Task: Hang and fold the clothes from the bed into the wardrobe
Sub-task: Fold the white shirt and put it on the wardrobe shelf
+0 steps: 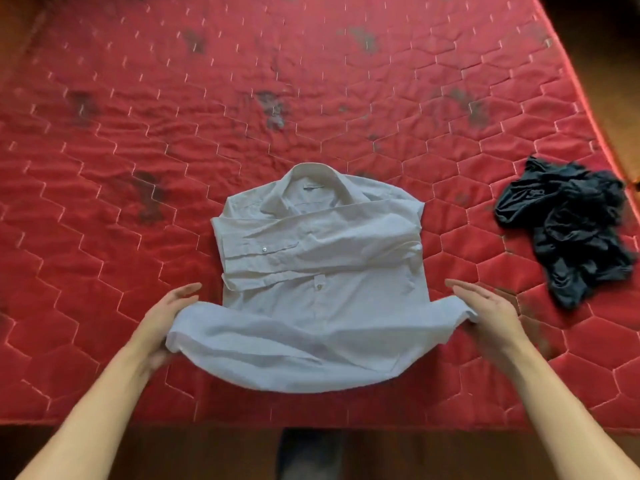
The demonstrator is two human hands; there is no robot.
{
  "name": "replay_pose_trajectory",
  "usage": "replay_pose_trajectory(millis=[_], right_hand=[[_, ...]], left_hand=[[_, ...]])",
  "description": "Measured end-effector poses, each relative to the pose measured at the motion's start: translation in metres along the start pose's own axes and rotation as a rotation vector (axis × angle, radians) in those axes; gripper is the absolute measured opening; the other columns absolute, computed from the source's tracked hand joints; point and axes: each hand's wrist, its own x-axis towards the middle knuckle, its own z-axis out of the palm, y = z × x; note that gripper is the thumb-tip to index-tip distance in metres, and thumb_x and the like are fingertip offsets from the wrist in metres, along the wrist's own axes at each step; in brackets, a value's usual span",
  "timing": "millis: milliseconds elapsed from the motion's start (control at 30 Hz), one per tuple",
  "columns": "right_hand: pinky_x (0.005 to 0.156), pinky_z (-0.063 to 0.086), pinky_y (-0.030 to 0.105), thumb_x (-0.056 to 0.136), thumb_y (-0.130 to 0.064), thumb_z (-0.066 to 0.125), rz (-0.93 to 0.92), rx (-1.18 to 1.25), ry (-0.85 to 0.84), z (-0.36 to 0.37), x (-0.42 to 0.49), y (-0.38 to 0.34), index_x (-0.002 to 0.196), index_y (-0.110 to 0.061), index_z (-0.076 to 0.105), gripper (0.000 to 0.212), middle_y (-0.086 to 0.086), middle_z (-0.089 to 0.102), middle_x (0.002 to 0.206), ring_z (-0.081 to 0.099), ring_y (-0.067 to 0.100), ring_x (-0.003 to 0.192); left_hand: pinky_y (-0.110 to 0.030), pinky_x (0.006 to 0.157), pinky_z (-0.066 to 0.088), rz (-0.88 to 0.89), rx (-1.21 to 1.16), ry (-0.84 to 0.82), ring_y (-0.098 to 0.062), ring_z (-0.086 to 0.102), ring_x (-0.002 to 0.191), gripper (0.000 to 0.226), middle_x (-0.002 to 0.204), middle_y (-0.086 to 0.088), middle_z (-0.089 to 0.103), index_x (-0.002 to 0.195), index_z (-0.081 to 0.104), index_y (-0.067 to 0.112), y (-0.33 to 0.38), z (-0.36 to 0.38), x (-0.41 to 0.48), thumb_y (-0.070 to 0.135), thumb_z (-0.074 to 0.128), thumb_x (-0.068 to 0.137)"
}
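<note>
A white button-up shirt lies face up on the red quilted bed, collar pointing away from me, both sleeves folded across the chest. My left hand holds the shirt's bottom hem at its left corner. My right hand holds the hem's right corner. The hem is lifted off the mattress and sags between my hands. A crumpled black garment lies on the bed to the right of the shirt, apart from it.
The bed's near edge runs across the bottom of the view, with dark wooden floor below it. The bed's right edge slants down toward the black garment. No wardrobe is in view.
</note>
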Motion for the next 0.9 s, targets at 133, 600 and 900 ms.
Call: replay_pose_trajectory(millis=[133, 600, 900], right_hand=[[0.061, 0.055, 0.017, 0.092, -0.008, 0.06, -0.012, 0.147, 0.018, 0.043, 0.087, -0.061, 0.106, -0.012, 0.07, 0.018, -0.005, 0.072, 0.087, 0.067, 0.005, 0.075], [0.105, 0.04, 0.047, 0.073, -0.051, 0.065, 0.005, -0.667, 0.269, 0.114, 0.193, -0.037, 0.135, -0.006, 0.047, 0.079, 0.016, 0.059, 0.128, 0.054, 0.035, 0.12], [0.085, 0.056, 0.043, 0.079, -0.05, 0.075, 0.179, -0.557, 0.187, 0.098, 0.19, -0.009, 0.087, -0.018, 0.075, 0.033, -0.002, 0.075, 0.089, 0.07, 0.023, 0.089]], left_hand=[[-0.019, 0.06, 0.059, -0.038, -0.293, -0.072, -0.009, 0.071, 0.067, 0.021, 0.08, -0.005, 0.075, 0.115, 0.059, 0.007, 0.069, 0.022, 0.077, 0.003, 0.044, 0.1], [-0.046, 0.099, 0.047, 0.181, 0.664, 0.313, -0.032, 0.056, 0.118, 0.063, 0.128, -0.012, 0.059, 0.139, 0.047, 0.023, 0.076, 0.075, 0.204, 0.036, 0.073, 0.084], [-0.052, 0.098, 0.044, 0.023, 0.692, 0.471, -0.045, 0.05, 0.121, 0.071, 0.127, -0.026, 0.056, 0.129, 0.05, 0.002, 0.063, 0.092, 0.219, 0.047, 0.076, 0.08]])
